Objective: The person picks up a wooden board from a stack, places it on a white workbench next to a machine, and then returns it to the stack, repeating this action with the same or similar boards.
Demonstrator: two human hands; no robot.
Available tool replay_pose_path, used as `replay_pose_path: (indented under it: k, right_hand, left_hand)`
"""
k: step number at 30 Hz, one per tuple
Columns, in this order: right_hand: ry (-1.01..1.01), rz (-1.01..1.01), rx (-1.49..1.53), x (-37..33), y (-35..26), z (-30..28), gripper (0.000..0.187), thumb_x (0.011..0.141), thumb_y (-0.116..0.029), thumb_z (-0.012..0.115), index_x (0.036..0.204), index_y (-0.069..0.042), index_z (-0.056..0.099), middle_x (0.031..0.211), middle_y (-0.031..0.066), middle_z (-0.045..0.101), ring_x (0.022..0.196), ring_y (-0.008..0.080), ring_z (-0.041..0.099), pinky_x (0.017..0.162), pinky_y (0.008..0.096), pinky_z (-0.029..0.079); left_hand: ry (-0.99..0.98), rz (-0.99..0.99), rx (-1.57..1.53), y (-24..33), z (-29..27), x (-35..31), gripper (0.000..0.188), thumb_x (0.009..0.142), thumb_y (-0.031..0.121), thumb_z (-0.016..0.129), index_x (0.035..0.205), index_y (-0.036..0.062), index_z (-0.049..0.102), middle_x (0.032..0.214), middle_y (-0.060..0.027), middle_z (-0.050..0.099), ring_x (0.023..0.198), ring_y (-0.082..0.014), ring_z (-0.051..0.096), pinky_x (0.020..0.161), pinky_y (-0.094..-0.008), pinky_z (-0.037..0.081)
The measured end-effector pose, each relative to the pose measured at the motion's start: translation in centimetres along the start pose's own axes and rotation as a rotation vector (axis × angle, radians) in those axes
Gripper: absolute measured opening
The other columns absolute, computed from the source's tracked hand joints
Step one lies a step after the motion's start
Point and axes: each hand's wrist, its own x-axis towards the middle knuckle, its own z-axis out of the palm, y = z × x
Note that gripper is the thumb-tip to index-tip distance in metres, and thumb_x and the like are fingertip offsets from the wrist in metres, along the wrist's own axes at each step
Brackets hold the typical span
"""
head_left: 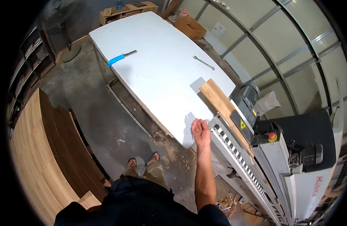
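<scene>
A worker's right hand (201, 132), bare, turns palm up at the center of the frame, its fingers slightly curled and holding nothing, just beside the near end of a machine (271, 156). Whether it touches the metal cannot be told; the left hand is out of sight, its grip unknown. A wooden board (224, 106) lies lengthwise along the machine, right of center, one end jutting over the white surface (158, 71) that stretches to the top of the frame. On that surface, a wrench (203, 63) rests right of center and a blue-handled blade (117, 60) lies at the left edge, its handle over the rim. A red button (271, 136) tops a black box on the machine. Pale panels (39, 162) and dark panels (64, 150) fill the lower left; a carton (190, 28) sits at top center.
</scene>
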Motion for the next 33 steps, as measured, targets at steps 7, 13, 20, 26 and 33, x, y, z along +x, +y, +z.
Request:
replay_pose_path:
  k: [7, 13, 20, 26, 33]
  right_hand:
    - [-0.048, -0.07, 0.229, 11.2, -3.1, 4.9, 0.063, 0.087, -0.042, 0.052, 0.133, -0.006, 0.029, 0.135, 0.0109, 0.034, 0.11, 0.0233, 0.044, 0.087, 0.034, 0.041]
    - [0.047, -0.001, 0.166, 14.8, -0.2, 6.4, 0.035, 0.094, -0.027, 0.042, 0.12, -0.004, 0.04, 0.119, 0.0124, 0.047, 0.104, 0.0235, 0.05, 0.083, 0.032, 0.049]
    - [0.061, 0.208, 0.238, 6.0, 7.0, 6.9, 0.027, 0.093, -0.01, 0.042, 0.117, 0.001, 0.039, 0.112, 0.0168, 0.05, 0.1, 0.0293, 0.054, 0.096, 0.0424, 0.044]
    - [-0.115, 0.521, 0.098, 1.9, 6.4, 4.8, 0.032, 0.093, -0.017, 0.044, 0.112, 0.008, 0.04, 0.109, 0.0212, 0.051, 0.105, 0.032, 0.052, 0.095, 0.042, 0.044]
    - [-0.027, 0.176, 0.041, -1.8, 2.2, 0.6, 0.033, 0.092, -0.021, 0.046, 0.111, 0.006, 0.047, 0.109, 0.0208, 0.055, 0.102, 0.0284, 0.055, 0.091, 0.0371, 0.045]
  left_hand:
    - [-0.133, -0.009, 0.137, 2.6, 12.0, -5.5, 0.035, 0.086, 0.034, 0.051, 0.099, 0.0021, 0.059, 0.073, -0.005, 0.058, 0.065, -0.0203, 0.056, 0.058, -0.0322, 0.046]
    - [-0.285, 0.064, 0.4, 7.2, 21.1, -8.7, 0.034, 0.087, 0.031, 0.051, 0.1, 0.001, 0.059, 0.074, -0.0058, 0.059, 0.065, -0.0199, 0.057, 0.058, -0.0307, 0.046]
    - [-0.355, 0.592, 0.5, 20.4, 34.4, -13.9, 0.029, 0.085, 0.025, 0.054, 0.093, -0.0019, 0.06, 0.071, -0.0084, 0.06, 0.062, -0.0181, 0.057, 0.058, -0.0305, 0.046]
    - [-0.799, 1.384, 0.622, 31.4, 49.2, -38.1, 0.021, 0.086, 0.019, 0.056, 0.092, 0.0001, 0.062, 0.071, -0.0071, 0.06, 0.063, -0.0117, 0.054, 0.058, -0.0259, 0.043]
    - [-1.223, 1.365, 0.718, 27.3, 71.3, -46.5, 0.032, 0.085, 0.025, 0.059, 0.096, -0.0049, 0.058, 0.076, -0.0075, 0.059, 0.069, -0.0145, 0.055, 0.065, -0.0272, 0.047]
